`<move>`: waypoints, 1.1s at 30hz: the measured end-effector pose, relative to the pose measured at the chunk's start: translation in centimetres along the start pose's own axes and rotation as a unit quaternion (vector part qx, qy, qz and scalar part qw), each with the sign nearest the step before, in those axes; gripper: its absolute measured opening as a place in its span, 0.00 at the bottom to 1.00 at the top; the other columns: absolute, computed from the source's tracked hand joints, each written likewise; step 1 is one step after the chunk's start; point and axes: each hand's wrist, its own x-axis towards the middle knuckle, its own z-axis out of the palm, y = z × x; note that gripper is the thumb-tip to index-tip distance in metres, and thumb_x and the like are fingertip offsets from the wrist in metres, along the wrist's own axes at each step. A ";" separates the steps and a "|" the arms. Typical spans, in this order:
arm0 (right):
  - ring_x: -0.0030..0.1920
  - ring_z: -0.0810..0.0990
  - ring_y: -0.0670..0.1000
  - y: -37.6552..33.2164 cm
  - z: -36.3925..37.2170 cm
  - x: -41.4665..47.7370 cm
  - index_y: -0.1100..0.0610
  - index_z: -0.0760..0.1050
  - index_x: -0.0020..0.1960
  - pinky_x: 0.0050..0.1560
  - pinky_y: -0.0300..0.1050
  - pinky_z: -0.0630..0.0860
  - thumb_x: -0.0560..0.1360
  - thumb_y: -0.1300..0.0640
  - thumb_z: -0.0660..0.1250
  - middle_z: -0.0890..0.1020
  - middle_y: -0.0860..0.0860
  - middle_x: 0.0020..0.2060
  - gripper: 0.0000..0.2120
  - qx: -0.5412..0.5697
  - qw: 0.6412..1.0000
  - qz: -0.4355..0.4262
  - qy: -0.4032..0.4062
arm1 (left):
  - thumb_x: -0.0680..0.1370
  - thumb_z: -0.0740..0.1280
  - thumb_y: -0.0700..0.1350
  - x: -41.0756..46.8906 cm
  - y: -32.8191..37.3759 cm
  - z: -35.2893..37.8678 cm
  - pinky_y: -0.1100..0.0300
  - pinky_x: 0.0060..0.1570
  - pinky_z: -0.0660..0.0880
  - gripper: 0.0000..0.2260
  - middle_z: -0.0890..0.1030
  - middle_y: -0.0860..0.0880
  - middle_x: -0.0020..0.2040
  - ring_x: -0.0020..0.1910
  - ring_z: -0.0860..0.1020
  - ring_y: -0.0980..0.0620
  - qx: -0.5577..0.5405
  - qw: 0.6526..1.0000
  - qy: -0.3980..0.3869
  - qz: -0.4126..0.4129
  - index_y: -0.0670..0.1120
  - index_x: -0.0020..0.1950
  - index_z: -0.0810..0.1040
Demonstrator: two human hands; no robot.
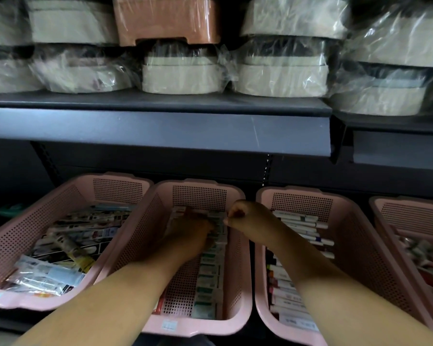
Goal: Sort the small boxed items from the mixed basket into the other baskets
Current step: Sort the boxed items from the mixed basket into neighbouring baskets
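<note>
Several pink perforated baskets stand side by side on a low shelf. The left basket (23, 236) holds a jumble of mixed boxes and packets. The middle basket (233, 260) holds a tidy row of small white and green boxes (208, 283) along its right wall. My left hand (188, 236) lies palm down inside the middle basket, its fingers on the boxes at the far end. Beside it my right hand (245, 216) is curled over the far right corner of the same basket, touching the top of the row; whether it pinches a box is hidden.
A third basket (355, 245) to the right holds rows of small boxes, and a fourth (410, 216) sits at the frame's right edge. A dark metal shelf (160, 128) overhangs the baskets. Plastic-wrapped beige and pink tubs (183, 73) are stacked on it.
</note>
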 end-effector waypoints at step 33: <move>0.44 0.79 0.46 0.1 0.1 -0.3 0.51 0.79 0.48 0.40 0.41 0.72 0.77 0.50 0.70 0.81 0.47 0.44 0.05 0.017 1.000 0.011 -0.004 | 0.84 0.64 0.54 -0.1 -0.3 0.8 0.60 0.68 0.68 0.16 0.79 0.52 0.70 0.68 0.76 0.50 -0.011 0.999 0.027 -0.016 0.57 0.71 0.79</move>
